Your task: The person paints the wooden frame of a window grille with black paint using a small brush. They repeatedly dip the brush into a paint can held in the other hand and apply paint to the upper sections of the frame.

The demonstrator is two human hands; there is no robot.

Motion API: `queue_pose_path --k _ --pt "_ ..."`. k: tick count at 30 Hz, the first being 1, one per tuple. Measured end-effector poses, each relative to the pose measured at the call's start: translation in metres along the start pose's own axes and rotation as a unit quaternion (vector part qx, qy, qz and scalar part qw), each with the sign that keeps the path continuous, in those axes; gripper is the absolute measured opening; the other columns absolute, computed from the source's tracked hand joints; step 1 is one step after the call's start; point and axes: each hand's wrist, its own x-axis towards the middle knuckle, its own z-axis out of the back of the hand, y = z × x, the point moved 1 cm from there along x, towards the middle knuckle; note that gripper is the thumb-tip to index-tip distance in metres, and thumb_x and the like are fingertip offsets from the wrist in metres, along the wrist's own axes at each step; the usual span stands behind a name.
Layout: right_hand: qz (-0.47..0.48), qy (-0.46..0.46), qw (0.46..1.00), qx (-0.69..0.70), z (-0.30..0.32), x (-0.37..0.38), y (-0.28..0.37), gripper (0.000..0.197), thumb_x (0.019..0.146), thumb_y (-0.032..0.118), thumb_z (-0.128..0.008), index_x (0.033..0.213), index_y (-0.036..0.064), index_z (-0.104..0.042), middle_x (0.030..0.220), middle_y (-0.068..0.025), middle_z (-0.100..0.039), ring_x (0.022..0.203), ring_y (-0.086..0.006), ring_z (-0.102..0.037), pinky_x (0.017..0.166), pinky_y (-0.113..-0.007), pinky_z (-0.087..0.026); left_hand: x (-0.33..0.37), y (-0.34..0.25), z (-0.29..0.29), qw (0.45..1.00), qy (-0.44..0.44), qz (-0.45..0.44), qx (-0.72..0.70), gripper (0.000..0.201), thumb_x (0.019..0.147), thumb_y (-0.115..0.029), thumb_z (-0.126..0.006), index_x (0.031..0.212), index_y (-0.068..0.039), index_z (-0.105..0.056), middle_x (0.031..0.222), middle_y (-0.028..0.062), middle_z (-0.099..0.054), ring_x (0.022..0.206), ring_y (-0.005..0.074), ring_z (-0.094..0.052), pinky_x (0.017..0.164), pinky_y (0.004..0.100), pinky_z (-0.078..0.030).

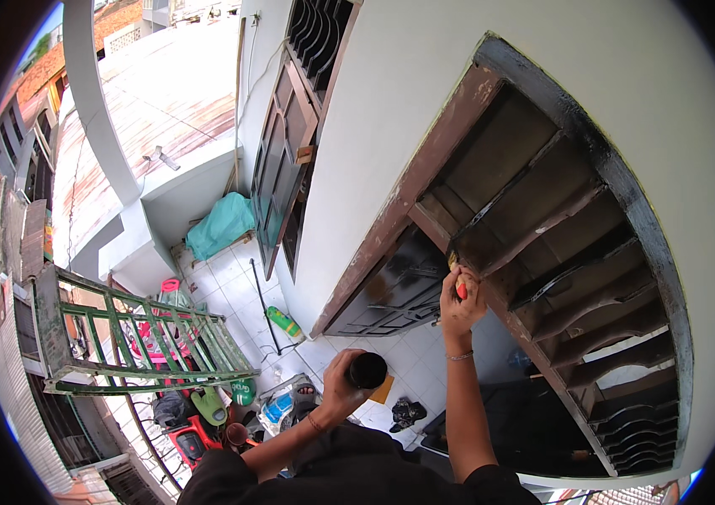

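My left hand [337,392] is wrapped round a small cup [368,370] whose round top looks black; whether that is paint inside cannot be made out. Raised in front of me, my right hand [463,310] grips a paintbrush [461,289] with a red and yellow handle. Its bristle end meets the brown crossbar [505,305] beneath a vent of wavy wooden slats [580,278]. Several slats look glossy black, others dull brown. The outer frame [576,109] is dark grey-black along the top and far side, and worn brown on the left.
Below the vent is a dark panelled door [395,290]. An open window shutter [283,160] juts from the white wall [357,185]. At left stands a green metal ladder [135,332]. On the tiled floor lie a green bottle [283,322], a teal cover [221,225] and a red tool [192,442].
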Motion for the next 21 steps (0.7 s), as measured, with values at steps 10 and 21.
queue_pose_path --k 10,21 --pt "-0.006 -0.006 0.995 0.101 0.022 0.040 -0.019 0.015 0.094 -0.004 -0.075 0.097 0.0001 -0.060 0.097 -0.0132 -0.075 0.083 -0.0279 -0.076 0.073 -0.035 -0.064 0.004 -0.004 0.001 1.000 0.013 0.006 0.005 0.050 0.072 -0.017 -0.098 0.109 -0.002 -0.067 0.102 0.0133 -0.073 0.091 0.0267 -0.074 0.082 0.0368 -0.060" --pt "-0.068 -0.091 0.993 -0.036 0.014 0.028 0.005 0.017 0.096 -0.003 -0.074 0.106 0.0003 -0.061 0.102 -0.0152 -0.075 0.088 -0.0309 -0.076 0.075 -0.038 -0.065 -0.003 -0.004 0.005 1.000 -0.012 0.013 0.021 0.048 0.072 -0.016 -0.098 0.106 -0.003 -0.067 0.099 0.0117 -0.073 0.086 0.0244 -0.073 0.080 0.0353 -0.060"
